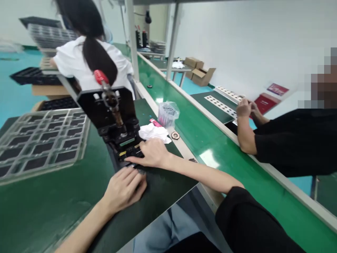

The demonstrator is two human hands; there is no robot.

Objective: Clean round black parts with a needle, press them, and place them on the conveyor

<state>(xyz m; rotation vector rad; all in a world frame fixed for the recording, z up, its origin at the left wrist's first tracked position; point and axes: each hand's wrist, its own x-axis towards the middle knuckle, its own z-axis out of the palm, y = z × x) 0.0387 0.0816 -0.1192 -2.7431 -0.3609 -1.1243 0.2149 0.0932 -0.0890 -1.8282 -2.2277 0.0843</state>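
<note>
A black clamp fixture with a red-tipped lever stands on the green table. My right hand reaches onto the fixture's lower bed, its thumb stretched to the left and its fingers on the right edge. Just in front of the bed, my left hand rests with curled fingers, the fingertips at the fixture's near edge. Whether either hand grips a small part is too hidden to tell. White crumpled tissue lies behind my right hand.
A clear compartment tray lies at the left. A plastic-lined cup and a small ring part sit beside the green conveyor. One person sits ahead; another works across the conveyor at the right.
</note>
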